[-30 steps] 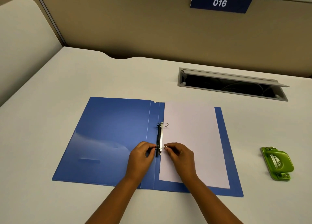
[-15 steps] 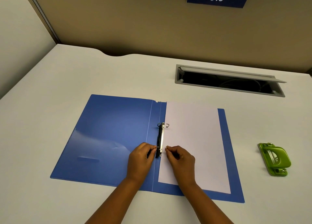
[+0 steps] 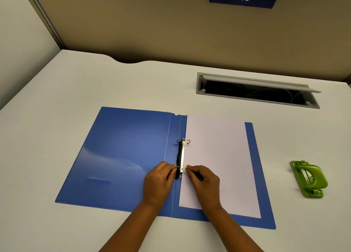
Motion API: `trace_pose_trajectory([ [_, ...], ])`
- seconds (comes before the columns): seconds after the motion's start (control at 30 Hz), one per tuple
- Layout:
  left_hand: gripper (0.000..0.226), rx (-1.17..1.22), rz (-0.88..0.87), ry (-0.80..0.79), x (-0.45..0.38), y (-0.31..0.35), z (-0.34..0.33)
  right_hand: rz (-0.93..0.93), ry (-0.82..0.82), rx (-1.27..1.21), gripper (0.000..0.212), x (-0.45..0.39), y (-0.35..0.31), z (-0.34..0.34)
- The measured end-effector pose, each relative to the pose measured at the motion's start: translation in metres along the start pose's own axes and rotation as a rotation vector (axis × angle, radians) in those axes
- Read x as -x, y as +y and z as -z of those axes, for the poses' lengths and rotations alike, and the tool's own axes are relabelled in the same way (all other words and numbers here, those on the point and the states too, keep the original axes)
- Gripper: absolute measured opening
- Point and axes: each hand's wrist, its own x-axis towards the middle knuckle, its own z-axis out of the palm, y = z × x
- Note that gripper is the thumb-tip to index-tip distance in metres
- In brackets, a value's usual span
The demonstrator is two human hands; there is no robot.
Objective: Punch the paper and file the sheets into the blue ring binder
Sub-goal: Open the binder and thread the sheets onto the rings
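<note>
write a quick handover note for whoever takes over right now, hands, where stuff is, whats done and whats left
Left hand: fingertips pinch the near ring's left half, beside the black clip bar.
Right hand: fingertips pinch the right half of that ring, resting on the paper.
Blue ring binder lies open flat on the desk. White sheets lie on its right side. Both rings stand open; whether the holes sit on the prongs cannot be told.
Green hole punch sits aside to the right, untouched.
Done: paper placed in binder.
Left: close the rings, shut the cover.
</note>
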Motion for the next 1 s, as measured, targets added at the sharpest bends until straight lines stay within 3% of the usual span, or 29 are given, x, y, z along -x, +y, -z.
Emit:
trace_pose_trajectory([
  [0.07,0.018,-0.011,0.003,-0.012,-0.001,0.0,0.0,0.02,-0.005,0.015,0.017,-0.001,0.003,0.0],
  [0.23,0.014,-0.097,-0.076,-0.003,-0.003,-0.001,-0.003,0.08,-0.008,0.07,0.015,-0.002,0.007,0.001],
  [0.4,0.038,-0.121,-0.151,0.034,-0.001,-0.002,-0.007,0.063,0.034,0.058,0.005,0.004,0.003,0.0],
  [0.57,0.028,-0.098,-0.097,0.001,0.002,0.0,-0.011,-0.006,0.111,-0.027,0.032,0.011,-0.004,-0.005],
  [0.73,0.058,-0.096,-0.129,0.047,0.002,-0.001,-0.01,-0.003,0.085,-0.026,0.021,0.01,-0.001,-0.004],
  [0.83,0.058,-0.097,-0.156,0.034,0.001,0.001,-0.01,0.026,0.084,-0.023,0.009,0.01,0.002,-0.005],
  [1.0,0.057,-0.076,-0.158,-0.004,0.001,0.001,-0.01,0.062,0.099,-0.018,0.049,0.012,0.002,-0.006],
])
